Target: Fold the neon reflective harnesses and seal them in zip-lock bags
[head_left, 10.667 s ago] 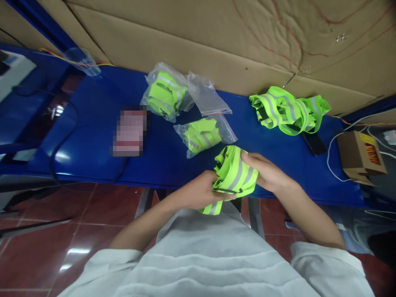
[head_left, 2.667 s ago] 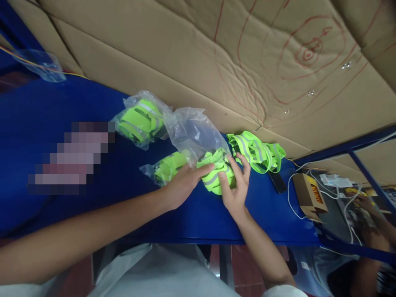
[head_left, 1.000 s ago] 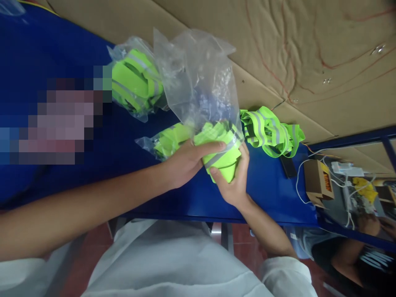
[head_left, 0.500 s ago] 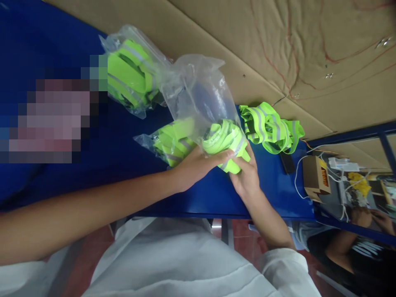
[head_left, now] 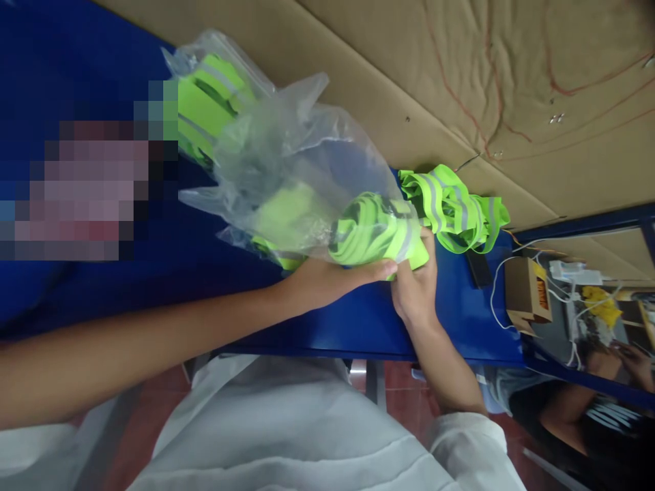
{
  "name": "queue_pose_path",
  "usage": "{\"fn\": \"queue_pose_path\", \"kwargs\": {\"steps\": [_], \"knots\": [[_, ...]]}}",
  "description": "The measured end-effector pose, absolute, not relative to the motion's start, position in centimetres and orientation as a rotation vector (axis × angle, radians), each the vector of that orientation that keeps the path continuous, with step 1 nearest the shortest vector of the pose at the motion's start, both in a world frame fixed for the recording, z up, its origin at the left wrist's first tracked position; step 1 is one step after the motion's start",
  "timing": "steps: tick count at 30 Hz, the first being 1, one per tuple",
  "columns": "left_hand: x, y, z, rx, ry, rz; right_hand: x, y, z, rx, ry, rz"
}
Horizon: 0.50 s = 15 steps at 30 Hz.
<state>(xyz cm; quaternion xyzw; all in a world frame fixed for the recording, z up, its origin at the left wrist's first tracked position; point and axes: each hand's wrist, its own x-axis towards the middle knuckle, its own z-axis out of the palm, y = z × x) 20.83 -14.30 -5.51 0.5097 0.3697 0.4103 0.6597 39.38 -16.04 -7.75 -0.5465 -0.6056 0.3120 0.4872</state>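
Note:
A clear plastic bag (head_left: 342,146) spreads over the blue table, with a rolled neon-green reflective strap bundle (head_left: 366,228) inside its open end. My left hand (head_left: 332,279) is closed around the near side of the bag and bundle, thumb pressed on top. My right hand (head_left: 414,283) grips the right end of the same bundle, where the straps stick out of the bag. Under the bag's left part lies another bagged green bundle (head_left: 286,218). A further bagged bundle (head_left: 205,102) is at the upper left. Loose green straps (head_left: 455,208) lie just right of my hands.
A dark phone-like object (head_left: 477,269) lies beside the loose straps. An opened cardboard box (head_left: 527,290) and white cables are at the right. Brown paper-like sheeting (head_left: 379,41) borders the blue table (head_left: 327,327). Another person's hands (head_left: 621,361) show at far right.
The bag has swung left and spread over the neighbouring bagged bundle. Both hands have shifted slightly right with the strap bundle, which sits under the plastic with its right end protruding.

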Motion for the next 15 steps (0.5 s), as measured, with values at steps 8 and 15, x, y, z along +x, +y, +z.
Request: {"fn": "queue_pose_path", "kwargs": {"steps": [8, 15], "knots": [[20.7, -14.8, -5.0, 0.86, 0.736, 1.037, 37.7, -17.0, -7.1, -1.355, -1.348, 0.839], [21.4, -14.2, -5.9, 0.721, 0.707, 1.029, 36.3, -16.7, -6.7, -1.177, -0.998, 1.321]]}}
